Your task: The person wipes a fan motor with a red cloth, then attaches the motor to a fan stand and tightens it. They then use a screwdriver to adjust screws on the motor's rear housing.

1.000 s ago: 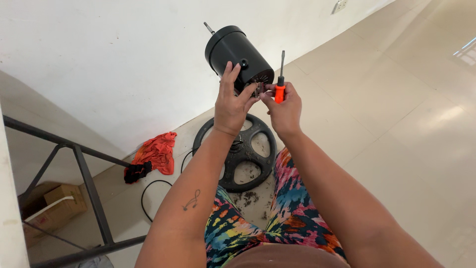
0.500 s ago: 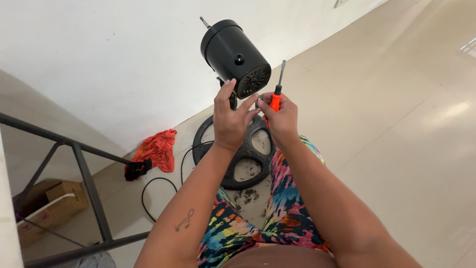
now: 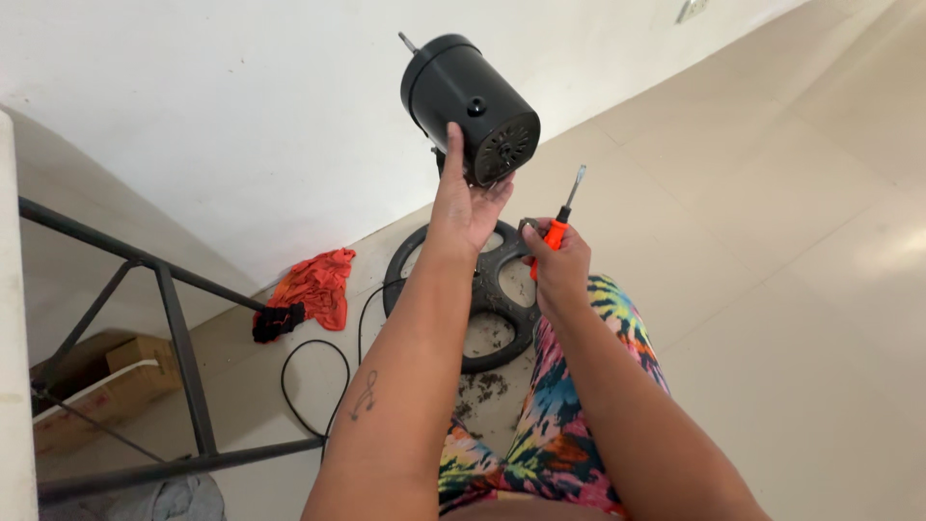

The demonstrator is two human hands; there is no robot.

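Left hand (image 3: 466, 198) holds up black motor housing (image 3: 470, 108) at upper centre, right hand (image 3: 555, 262) grips orange-handled screwdriver (image 3: 557, 227) just below right, above round black base (image 3: 482, 294).

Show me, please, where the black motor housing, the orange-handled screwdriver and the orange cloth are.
black motor housing (image 3: 463, 96), head view, on its curved side wall.
orange-handled screwdriver (image 3: 553, 234), head view, on the orange handle.
orange cloth (image 3: 316, 285), head view, on the middle of the fabric.

The left hand (image 3: 465, 198) slid up the black motor (image 3: 471, 106) while the right hand (image 3: 558, 259) drew its screwdriver (image 3: 557, 224) away, lower.
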